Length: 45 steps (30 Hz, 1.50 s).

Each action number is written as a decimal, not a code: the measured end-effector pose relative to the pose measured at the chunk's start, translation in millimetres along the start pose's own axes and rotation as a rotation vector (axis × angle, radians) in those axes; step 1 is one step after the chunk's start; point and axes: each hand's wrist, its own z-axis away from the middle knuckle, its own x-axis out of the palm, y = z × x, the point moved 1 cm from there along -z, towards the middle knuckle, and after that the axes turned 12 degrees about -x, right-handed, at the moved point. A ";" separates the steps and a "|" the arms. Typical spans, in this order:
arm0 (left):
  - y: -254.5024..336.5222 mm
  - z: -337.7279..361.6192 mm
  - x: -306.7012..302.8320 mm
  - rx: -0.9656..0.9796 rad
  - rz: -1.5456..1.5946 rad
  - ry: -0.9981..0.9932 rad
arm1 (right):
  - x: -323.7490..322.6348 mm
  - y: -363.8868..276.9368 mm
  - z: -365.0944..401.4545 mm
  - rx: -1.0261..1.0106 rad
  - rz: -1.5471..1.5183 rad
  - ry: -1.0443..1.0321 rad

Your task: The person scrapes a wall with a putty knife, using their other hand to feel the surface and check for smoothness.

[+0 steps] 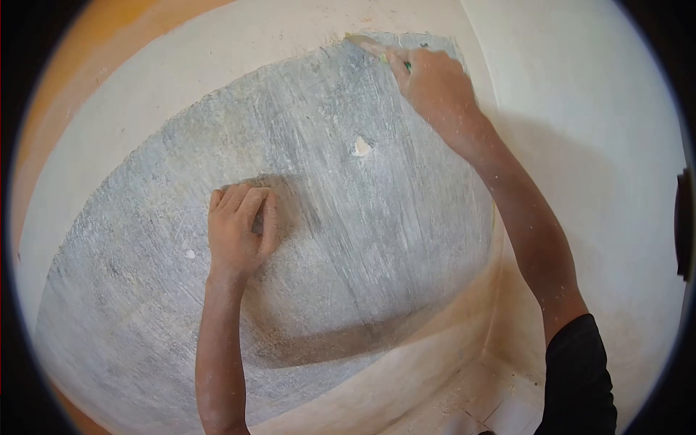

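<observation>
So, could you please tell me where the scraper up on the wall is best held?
Take the scraper by its handle end, coming from the lower right as the right hand does: its blade points up-left, pressed against the wall.

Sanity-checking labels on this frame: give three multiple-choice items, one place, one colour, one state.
1. Where is the right hand? A) top edge of the grey scraped wall patch B) bottom edge C) off the wall
2. Colour of the unscraped painted wall? A) blue B) cream C) black
3. State of the left hand? A) flat palm B) curled fist C) out of view
Answers: 1 A, it grips a half-hidden green-marked tool at the patch's upper rim; 2 B, cream paint surrounds the grey; 3 B, fingers fold in against the wall.
</observation>
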 end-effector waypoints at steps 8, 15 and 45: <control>4.9 -2.3 6.1 -0.012 0.006 0.055 | 4.3 18.6 -3.5 0.016 -0.024 -0.061; 9.4 -2.9 7.2 -0.003 0.007 0.039 | -3.1 21.1 -6.2 0.026 -0.062 -0.092; 7.9 14.3 -5.2 -0.004 -0.113 -0.009 | -1.1 9.3 -10.7 -0.003 -0.214 -0.043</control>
